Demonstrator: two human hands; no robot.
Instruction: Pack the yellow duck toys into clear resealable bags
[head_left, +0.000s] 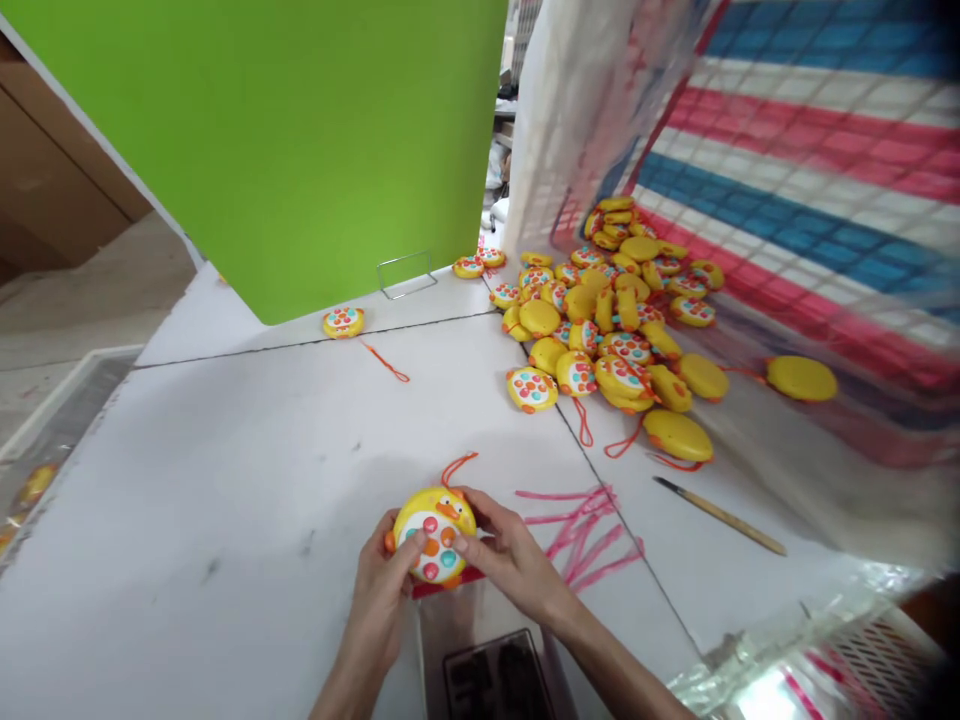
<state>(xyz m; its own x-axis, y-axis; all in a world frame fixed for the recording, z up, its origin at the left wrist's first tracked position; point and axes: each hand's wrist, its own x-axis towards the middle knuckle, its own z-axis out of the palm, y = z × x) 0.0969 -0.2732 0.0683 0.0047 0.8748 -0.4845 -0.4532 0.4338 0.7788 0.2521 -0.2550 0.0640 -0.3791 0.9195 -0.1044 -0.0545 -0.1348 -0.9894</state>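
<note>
Between my two hands is a yellow chick-shaped toy [427, 515] with a white belly, coloured round buttons, an orange beak and an orange cord loop at its top. My left hand [382, 570] grips its left side, the thumb lying on the belly. On the right side my right hand [510, 555] holds it, thumb pressed near the buttons and fingers behind the edge. Below the toy, partly hidden by my hands, is a shallow box [469, 620] with a dark panel and a red edge.
A heap of similar yellow toys [592, 310] lies at the right against a striped sheet [810, 130]. Pink strips [585, 535] and a thin brush-like tool [724, 515] lie nearer. One toy [343, 321] and an orange cord [386, 363] sit before a green panel [300, 150].
</note>
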